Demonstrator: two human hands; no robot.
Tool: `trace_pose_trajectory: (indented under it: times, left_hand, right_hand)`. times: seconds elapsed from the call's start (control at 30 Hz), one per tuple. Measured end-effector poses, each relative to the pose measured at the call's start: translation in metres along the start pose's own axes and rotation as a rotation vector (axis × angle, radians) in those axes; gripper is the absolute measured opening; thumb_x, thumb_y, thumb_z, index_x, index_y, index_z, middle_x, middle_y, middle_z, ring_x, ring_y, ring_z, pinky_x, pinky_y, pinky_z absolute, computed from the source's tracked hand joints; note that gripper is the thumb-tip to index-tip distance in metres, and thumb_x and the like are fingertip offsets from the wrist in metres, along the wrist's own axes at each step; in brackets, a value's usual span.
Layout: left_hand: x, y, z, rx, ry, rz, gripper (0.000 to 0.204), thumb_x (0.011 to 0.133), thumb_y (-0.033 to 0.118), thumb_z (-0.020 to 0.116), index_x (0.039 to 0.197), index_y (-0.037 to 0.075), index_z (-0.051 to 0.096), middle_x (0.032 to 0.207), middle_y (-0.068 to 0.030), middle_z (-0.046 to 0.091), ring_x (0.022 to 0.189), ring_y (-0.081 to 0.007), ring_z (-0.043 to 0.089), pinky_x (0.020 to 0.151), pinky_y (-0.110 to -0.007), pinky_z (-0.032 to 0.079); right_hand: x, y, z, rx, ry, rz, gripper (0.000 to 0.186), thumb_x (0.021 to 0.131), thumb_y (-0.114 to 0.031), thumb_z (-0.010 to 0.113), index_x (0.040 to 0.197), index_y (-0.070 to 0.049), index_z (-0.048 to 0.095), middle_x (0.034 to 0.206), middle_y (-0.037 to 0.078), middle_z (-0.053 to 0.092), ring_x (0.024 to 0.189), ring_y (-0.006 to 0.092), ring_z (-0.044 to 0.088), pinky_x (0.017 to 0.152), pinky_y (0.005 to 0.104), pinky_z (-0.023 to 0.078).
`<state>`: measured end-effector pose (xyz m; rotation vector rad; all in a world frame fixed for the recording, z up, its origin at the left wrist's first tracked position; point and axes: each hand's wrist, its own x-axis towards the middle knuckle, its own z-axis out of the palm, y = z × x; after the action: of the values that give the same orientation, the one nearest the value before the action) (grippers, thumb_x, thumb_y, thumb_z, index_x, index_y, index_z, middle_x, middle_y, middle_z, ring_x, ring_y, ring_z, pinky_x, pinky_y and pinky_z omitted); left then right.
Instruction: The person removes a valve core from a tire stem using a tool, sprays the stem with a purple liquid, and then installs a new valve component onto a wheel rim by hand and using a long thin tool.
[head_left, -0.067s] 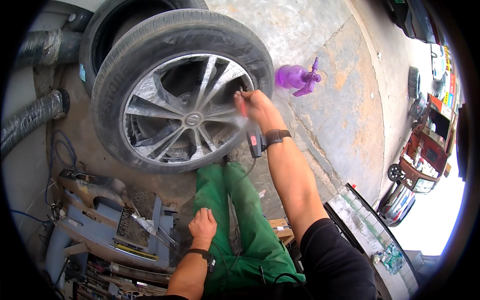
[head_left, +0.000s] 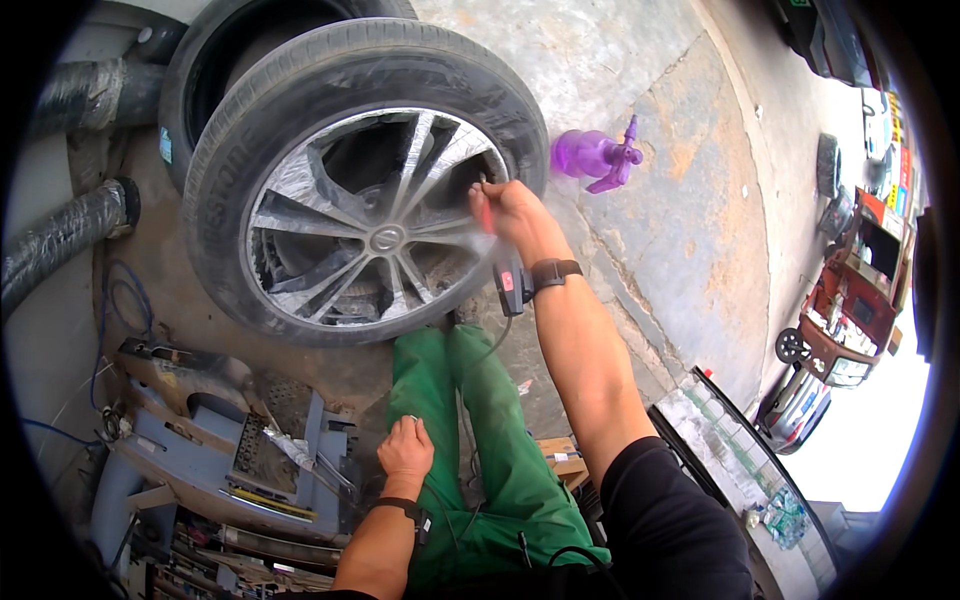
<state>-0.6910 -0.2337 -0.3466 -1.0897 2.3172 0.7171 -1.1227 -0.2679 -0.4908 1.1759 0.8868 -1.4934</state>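
Observation:
A wheel [head_left: 387,240], with a black tyre and a worn silver spoked rim, stands upright before my legs, resting against another tyre. My right hand [head_left: 515,208] is at the right side of the rim, its fingers pinched round a small red-handled tool [head_left: 486,214]. The tool's tip lies near the inner edge of the rim; fingers hide part of it. On the leg of my green trousers [head_left: 425,375] rests my left hand [head_left: 406,447], closed in a fist. A tiny light bit shows at its fingertips, too small to name.
A purple spray bottle [head_left: 592,158] stands on the concrete right of the wheel. Behind the wheel is a second tyre [head_left: 180,100]. Wrapped pipes [head_left: 70,240] jut in at left. A grey machine [head_left: 215,440] with tools fills the lower left. A crate [head_left: 735,440] stands at lower right.

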Motion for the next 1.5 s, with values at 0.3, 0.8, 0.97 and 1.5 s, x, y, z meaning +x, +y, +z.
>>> trace_pose_trajectory:
  times: [0.3,0.8,0.97,1.5]
  left_hand:
    - [-0.001,0.000,0.001,-0.028,-0.043,-0.043,0.022,0.094,0.030,0.057,0.082,0.011,0.054,0.075,-0.0107,0.063,0.064,-0.0373,0.064,0.055,-0.051,0.049]
    - [-0.005,0.008,-0.002,-0.054,0.014,-0.050,0.026,0.091,0.033,0.061,0.077,0.011,0.056,0.069,-0.0103,0.064,0.061,-0.0371,0.064,0.056,-0.051,0.049]
    - [0.011,0.015,-0.021,-0.052,-0.076,-0.178,0.031,0.091,0.036,0.061,0.076,0.009,0.064,0.074,-0.0135,0.068,0.067,-0.0372,0.066,0.061,-0.051,0.051]
    - [0.245,0.224,-0.064,-0.697,0.202,-0.358,0.032,0.083,0.029,0.081,0.094,0.003,0.065,0.066,-0.0021,0.056,0.059,-0.0108,0.049,0.055,-0.029,0.043]
  right_hand:
    - [-0.003,0.006,0.007,-0.321,0.099,-0.152,0.005,0.097,0.001,0.052,0.097,0.006,0.053,0.087,0.013,0.057,0.069,0.0195,0.059,0.057,0.0287,0.055]
    - [-0.009,0.011,0.011,-0.263,0.018,-0.152,0.010,0.102,-0.007,0.049,0.099,0.002,0.050,0.090,0.012,0.055,0.065,0.0141,0.049,0.052,0.0242,0.045]
    - [-0.013,0.013,0.010,-0.253,0.056,-0.163,0.013,0.103,-0.010,0.049,0.102,0.003,0.052,0.087,0.011,0.058,0.066,0.0176,0.055,0.055,0.0278,0.050]
    - [-0.005,0.004,0.000,-0.167,-0.056,-0.055,0.017,0.101,-0.011,0.054,0.104,0.006,0.055,0.093,0.012,0.060,0.081,0.0189,0.062,0.073,0.0327,0.060]
